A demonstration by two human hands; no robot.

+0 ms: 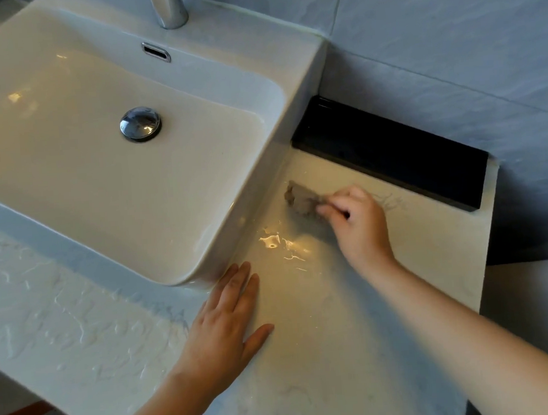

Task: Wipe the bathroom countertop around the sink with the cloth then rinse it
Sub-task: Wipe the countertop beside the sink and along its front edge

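Ideally, right hand fingers pinching the cloth bunched beyond them should spread it flatter on the desk; left hand lies flat.

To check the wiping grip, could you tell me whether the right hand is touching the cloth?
Touching. The head view shows the right hand pinching one end of the cloth on the countertop.

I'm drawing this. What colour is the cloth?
Greyish brown cloth; the head view shows it, gripped by the right hand.
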